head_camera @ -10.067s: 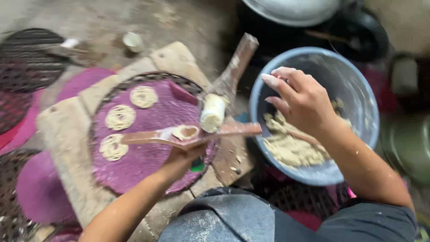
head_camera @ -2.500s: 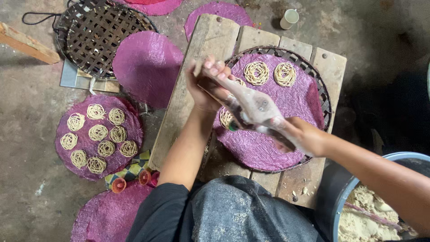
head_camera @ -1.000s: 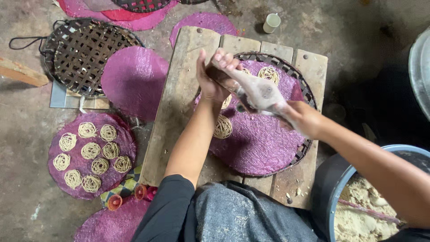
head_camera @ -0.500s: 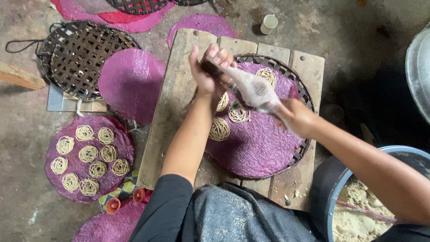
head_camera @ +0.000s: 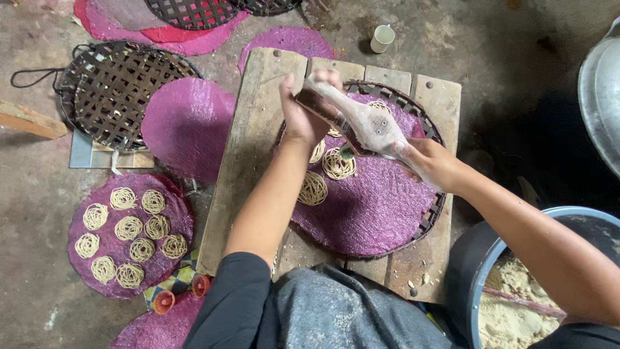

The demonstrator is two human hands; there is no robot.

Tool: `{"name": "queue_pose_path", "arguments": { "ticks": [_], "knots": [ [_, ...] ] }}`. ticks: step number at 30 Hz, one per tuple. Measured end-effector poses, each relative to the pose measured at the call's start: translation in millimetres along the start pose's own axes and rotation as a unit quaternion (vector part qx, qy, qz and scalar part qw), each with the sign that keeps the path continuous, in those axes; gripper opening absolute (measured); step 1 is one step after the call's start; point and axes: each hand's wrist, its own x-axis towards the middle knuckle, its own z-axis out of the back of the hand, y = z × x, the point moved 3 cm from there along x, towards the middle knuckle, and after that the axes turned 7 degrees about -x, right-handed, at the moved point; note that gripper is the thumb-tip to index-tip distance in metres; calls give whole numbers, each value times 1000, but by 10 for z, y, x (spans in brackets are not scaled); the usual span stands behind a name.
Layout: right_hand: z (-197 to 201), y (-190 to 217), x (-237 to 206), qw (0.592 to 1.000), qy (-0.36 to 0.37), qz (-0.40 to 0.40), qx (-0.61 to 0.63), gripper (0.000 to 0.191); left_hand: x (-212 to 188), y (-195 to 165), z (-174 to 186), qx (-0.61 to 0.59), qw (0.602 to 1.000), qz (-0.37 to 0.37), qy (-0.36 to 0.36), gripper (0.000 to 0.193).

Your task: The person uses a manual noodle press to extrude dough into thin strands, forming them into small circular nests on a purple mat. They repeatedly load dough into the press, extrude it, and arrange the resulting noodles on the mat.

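Rough grey concrete floor [head_camera: 39, 310], stained and dusty, across the frame; daylight soft and even; deep shadow at right; wooden plank [head_camera: 26, 119] at left edge.

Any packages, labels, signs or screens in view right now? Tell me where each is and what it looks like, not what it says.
No labels, signs or screens show.
Small cup: on the ground beyond the wooden board, round, pale cream; any print on it is too small to tell.
Patterned packet or cloth: at the lower edge of the filled purple mat, multicoloured; I cannot tell which it is.
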Motion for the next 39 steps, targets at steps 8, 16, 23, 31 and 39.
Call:
{"name": "queue_pose_path", "arguments": {
  "ticks": [8,16,23,31,39],
  "knots": [
    [14,-212,61,996,-32,59,53,68,-262,333,497,454,844,261,-119,90],
    [-4,-546,48,987,-72,74,121,63,-641,140,400,900,409,151,-18,58],
    [-76,-930,-177,966,98,19,238,67,-222,441,-96,56,996,74,19,57],
    [238,-645,-218,996,-31,-84,-25,67,422,911,-124,-109,989,9,103,49],
    [259,-647,-276,994,40,-92,-35,63,388,1043,-36,-105,994,8,8,53]
  ]
}}
